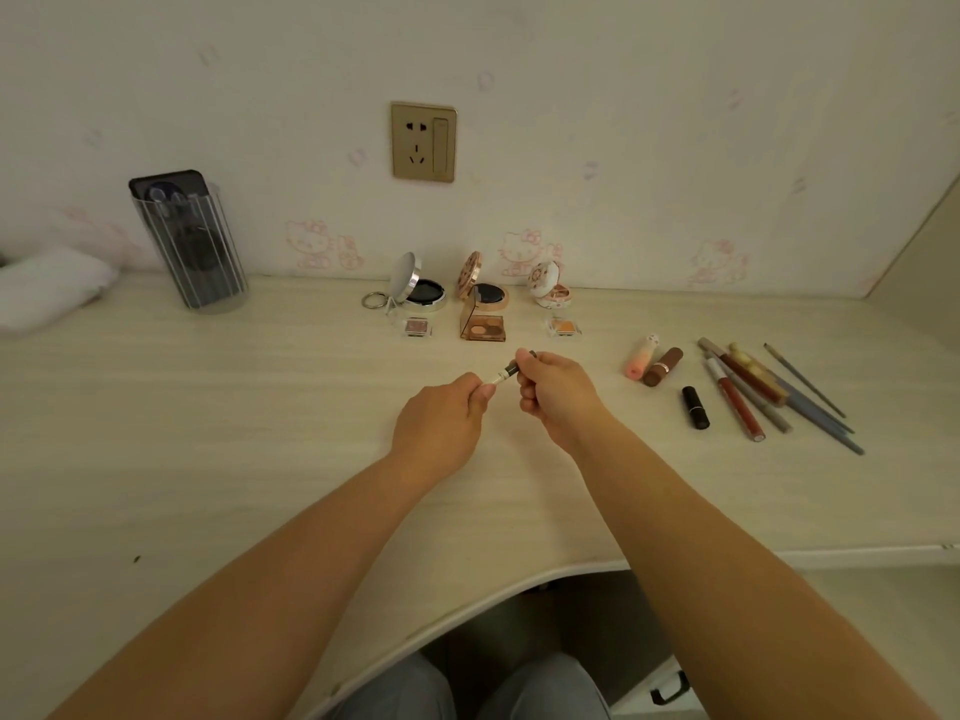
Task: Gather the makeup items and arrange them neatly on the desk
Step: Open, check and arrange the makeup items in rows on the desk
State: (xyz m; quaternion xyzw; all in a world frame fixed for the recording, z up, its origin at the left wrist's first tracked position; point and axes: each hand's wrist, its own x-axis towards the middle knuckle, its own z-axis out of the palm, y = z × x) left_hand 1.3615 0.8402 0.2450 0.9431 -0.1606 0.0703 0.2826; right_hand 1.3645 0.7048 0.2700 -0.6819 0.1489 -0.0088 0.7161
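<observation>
A: Left hand (447, 418) pinches the pale end of a small tube (511, 371); right hand (553, 389) is curled round its dark end. Both held just above the desk (208, 433).

B: Position against the wall socket (423, 141)?

A: Tube sits well in front of the socket, slightly to its right, tilted up toward the right hand. No writing legible on it.

B: Next row back?

A: Right of the socket line, nearest first: a black lipstick (695, 407), then a red gloss tube (735, 402) lying among several pencils and brushes (800, 402) fanned side by side. A brown lipstick (663, 366) and a peach tube (641, 356) lie touching, a little farther back. No labels readable.

B: Below the socket?

A: Three small open pans: a pinkish one (415, 326) left, a brown palette (483, 328) centre, an orange one (563, 327) right. Behind them, lids raised: a silver compact (421, 288) with a key ring, a rose-gold compact (483, 285), a white floral compact (548, 288).

B: Far left of the socket?

A: Clear ribbed cup (200, 252) holding dark items, against the wall. Wallpaper shows faint pink cartoon cats (317, 244); no text.
</observation>
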